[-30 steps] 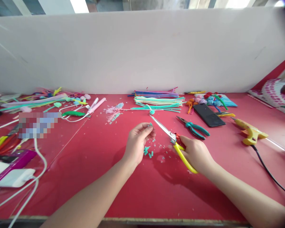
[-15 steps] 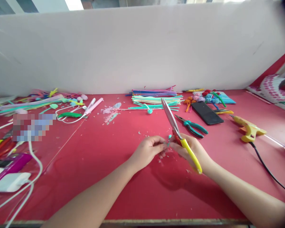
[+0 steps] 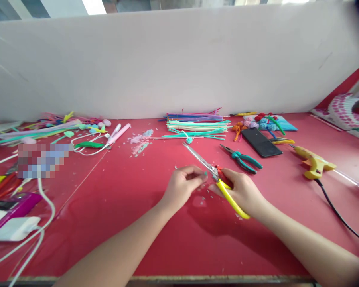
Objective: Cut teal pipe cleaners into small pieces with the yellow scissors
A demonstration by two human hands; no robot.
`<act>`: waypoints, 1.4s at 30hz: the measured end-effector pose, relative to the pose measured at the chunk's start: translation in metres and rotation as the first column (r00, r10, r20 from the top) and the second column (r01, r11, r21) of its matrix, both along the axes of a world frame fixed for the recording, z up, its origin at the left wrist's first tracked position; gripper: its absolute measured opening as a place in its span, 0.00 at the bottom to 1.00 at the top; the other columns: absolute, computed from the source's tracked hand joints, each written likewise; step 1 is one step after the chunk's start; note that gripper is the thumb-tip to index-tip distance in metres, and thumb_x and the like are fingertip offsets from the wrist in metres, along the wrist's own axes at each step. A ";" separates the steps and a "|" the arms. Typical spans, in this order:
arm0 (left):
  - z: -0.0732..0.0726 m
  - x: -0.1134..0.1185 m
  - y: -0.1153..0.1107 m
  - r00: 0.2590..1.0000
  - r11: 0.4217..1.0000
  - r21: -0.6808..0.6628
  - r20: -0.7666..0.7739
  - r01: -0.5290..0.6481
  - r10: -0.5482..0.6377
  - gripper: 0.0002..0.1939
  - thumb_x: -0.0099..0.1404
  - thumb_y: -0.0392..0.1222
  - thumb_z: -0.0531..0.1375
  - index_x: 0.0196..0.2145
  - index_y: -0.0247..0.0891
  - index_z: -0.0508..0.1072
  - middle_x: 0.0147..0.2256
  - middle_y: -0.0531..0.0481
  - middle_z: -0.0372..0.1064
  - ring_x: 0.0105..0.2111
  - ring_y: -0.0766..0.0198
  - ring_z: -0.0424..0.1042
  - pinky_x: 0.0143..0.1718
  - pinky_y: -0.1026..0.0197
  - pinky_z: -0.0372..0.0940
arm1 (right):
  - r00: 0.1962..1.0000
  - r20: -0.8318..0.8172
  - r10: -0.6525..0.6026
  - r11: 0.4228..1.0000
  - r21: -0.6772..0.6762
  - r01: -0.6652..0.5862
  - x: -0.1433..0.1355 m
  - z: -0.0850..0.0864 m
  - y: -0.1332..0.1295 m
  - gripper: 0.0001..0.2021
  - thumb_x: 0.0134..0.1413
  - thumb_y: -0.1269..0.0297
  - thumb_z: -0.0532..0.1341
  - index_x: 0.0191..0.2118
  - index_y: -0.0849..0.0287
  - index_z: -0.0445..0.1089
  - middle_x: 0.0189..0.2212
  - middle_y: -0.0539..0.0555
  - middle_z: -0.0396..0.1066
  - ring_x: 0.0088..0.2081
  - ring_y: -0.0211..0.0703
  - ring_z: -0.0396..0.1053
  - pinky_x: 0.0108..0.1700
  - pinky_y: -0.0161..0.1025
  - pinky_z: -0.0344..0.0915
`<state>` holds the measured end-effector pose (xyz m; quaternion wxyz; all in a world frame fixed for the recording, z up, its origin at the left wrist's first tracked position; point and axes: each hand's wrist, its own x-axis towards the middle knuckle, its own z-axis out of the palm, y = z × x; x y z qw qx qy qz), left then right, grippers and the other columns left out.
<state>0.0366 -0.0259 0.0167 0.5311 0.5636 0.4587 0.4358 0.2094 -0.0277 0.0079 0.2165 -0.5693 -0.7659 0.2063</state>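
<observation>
My left hand (image 3: 184, 185) pinches a small teal fuzzy piece (image 3: 205, 174) near the middle of the red table (image 3: 137, 235). Just to its right, my right hand (image 3: 242, 187) is closed on scissors (image 3: 231, 199) with yellow and red handles. Their blades point up and to the left, beyond my left fingertips. Small pale fluff scraps lie on the table under both hands. A teal ball on a pale stem (image 3: 189, 140) lies in front of the pipe cleaner bundles (image 3: 197, 125).
Teal pliers (image 3: 242, 158), a black phone (image 3: 261, 142) and a yellow glue gun (image 3: 315, 161) lie to the right. On the left are white cables (image 3: 46, 195), a pink tool (image 3: 118, 135) and more pipe cleaners (image 3: 42, 129). A white partition (image 3: 179, 63) stands behind.
The scissors have swung left and lower, and my right hand now grips them by the handles. My hands have moved slightly apart, the teal piece staying in my left fingers.
</observation>
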 end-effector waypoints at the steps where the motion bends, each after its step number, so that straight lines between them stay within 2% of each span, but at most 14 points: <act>1: 0.000 -0.002 0.002 0.995 0.998 -0.002 0.067 -0.068 0.068 0.07 0.51 0.41 0.58 0.24 0.34 0.68 0.19 0.53 0.63 0.21 0.70 0.63 0.26 0.66 0.58 | 0.998 0.059 -0.022 0.999 0.034 0.020 0.001 0.000 0.000 0.13 0.42 0.53 0.54 0.23 0.57 0.55 0.16 0.44 0.55 0.18 0.31 0.49 0.20 0.30 0.44; 4: 0.001 -0.007 0.008 0.934 0.973 -0.018 0.276 -0.231 0.227 0.06 0.48 0.39 0.59 0.25 0.33 0.69 0.21 0.52 0.65 0.22 0.69 0.64 0.26 0.65 0.60 | 0.980 0.192 -0.053 0.993 0.115 0.032 0.002 0.001 0.001 0.13 0.42 0.51 0.53 0.24 0.57 0.56 0.16 0.46 0.58 0.18 0.32 0.53 0.20 0.30 0.44; 6: 0.000 -0.009 0.010 0.888 0.961 -0.036 0.374 -0.273 0.266 0.06 0.48 0.37 0.60 0.25 0.33 0.69 0.22 0.51 0.66 0.23 0.70 0.65 0.27 0.65 0.60 | 0.966 0.251 -0.057 0.989 0.148 0.019 0.001 0.000 0.001 0.14 0.44 0.50 0.52 0.26 0.56 0.56 0.17 0.47 0.60 0.18 0.34 0.56 0.20 0.30 0.43; 9: 0.000 -0.012 0.011 0.852 0.954 -0.060 0.436 -0.293 0.289 0.05 0.48 0.36 0.59 0.26 0.33 0.69 0.23 0.51 0.67 0.24 0.70 0.66 0.28 0.65 0.61 | 0.947 0.318 -0.055 0.985 0.171 -0.001 0.001 -0.002 0.001 0.15 0.45 0.49 0.50 0.28 0.56 0.58 0.17 0.48 0.61 0.18 0.35 0.58 0.20 0.31 0.43; 22: -0.004 -0.013 0.011 0.829 0.949 -0.045 0.476 -0.311 0.294 0.05 0.49 0.36 0.59 0.27 0.33 0.69 0.23 0.52 0.66 0.23 0.71 0.66 0.29 0.65 0.62 | 0.914 0.401 -0.057 0.976 0.216 -0.034 0.002 -0.011 0.002 0.18 0.47 0.46 0.47 0.27 0.57 0.59 0.15 0.48 0.61 0.16 0.35 0.57 0.20 0.32 0.40; 42: 0.000 -0.013 0.011 0.827 0.948 -0.075 0.471 -0.309 0.307 0.06 0.49 0.37 0.60 0.27 0.33 0.69 0.23 0.52 0.67 0.23 0.71 0.66 0.29 0.65 0.62 | 0.895 0.442 -0.052 0.980 0.194 -0.038 0.005 -0.010 0.002 0.19 0.47 0.45 0.46 0.25 0.58 0.59 0.15 0.49 0.61 0.15 0.34 0.55 0.19 0.32 0.39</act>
